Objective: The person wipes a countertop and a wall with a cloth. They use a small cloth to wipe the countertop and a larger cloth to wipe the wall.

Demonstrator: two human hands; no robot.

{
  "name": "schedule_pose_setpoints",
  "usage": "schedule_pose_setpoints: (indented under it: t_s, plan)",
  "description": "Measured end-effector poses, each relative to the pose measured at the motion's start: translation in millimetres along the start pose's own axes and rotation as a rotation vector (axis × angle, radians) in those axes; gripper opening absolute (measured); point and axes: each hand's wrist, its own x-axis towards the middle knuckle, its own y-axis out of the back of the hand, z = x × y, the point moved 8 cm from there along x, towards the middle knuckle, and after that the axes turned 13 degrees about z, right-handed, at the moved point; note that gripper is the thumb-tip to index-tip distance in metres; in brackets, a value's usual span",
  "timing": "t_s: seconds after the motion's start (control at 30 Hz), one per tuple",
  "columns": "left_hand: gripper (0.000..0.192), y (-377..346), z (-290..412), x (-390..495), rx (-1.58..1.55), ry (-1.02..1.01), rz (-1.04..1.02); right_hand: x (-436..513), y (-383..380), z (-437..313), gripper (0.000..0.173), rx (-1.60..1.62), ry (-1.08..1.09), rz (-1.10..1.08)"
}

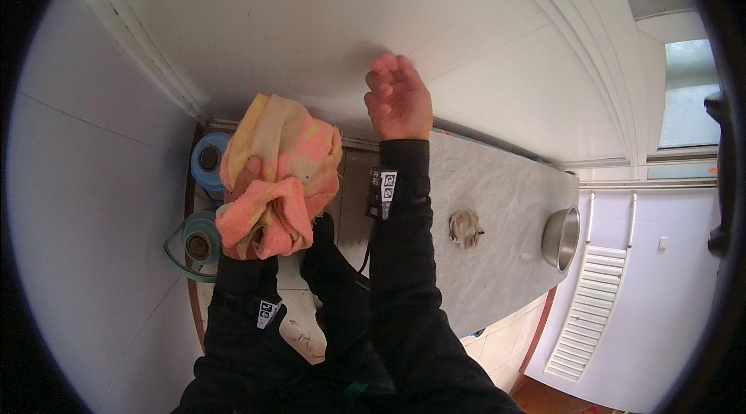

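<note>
A pink and yellow towel [291, 128] is bunched in my left hand [249, 174], which it covers except for a little of the fingers and wrist. My right hand [399, 99] is raised in front of a white panelled wall [280, 23]. Its palm faces me, the fingers are loosely bent, and nothing shows in it. I cannot tell whether the back of that hand touches the wall. To the right of my right forearm stands a grey marble-look table [507, 192] with a crumpled brownish rag [465, 229] lying on it.
A stainless steel bowl [560, 239] sits at the table's far end. Blue [210, 159] and green [201, 238] plastic water containers stand on the floor beside the left wall [87, 181]. A white radiator [588, 309] hangs on the right wall, near a window [690, 93].
</note>
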Motion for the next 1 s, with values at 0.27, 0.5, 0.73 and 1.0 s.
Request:
schedule_pose_setpoints:
  t_s: [0.27, 0.5, 0.73, 1.0]
  plan:
    - [0.043, -2.4, -8.1, 4.9, -0.098, -0.057, -0.042, -1.0, 11.8, -6.4, 0.029, -0.277, 0.097, 0.187]
    - [0.051, 7.4, -5.2, -1.6, 0.009, -0.421, 0.059, -22.8, -19.5, -40.2, 0.035, -0.586, 0.244, 0.258]
    - [0.054, -10.8, 3.5, -13.0, -0.240, -0.347, -0.001, -62.3, -59.4, -115.7, 0.040, -0.833, 0.532, 0.305]
    - [0.054, -18.1, 13.0, -14.1, -0.279, -0.340, 0.044, -59.9, -56.3, -120.7, 0.037, -0.862, 0.451, 0.302]
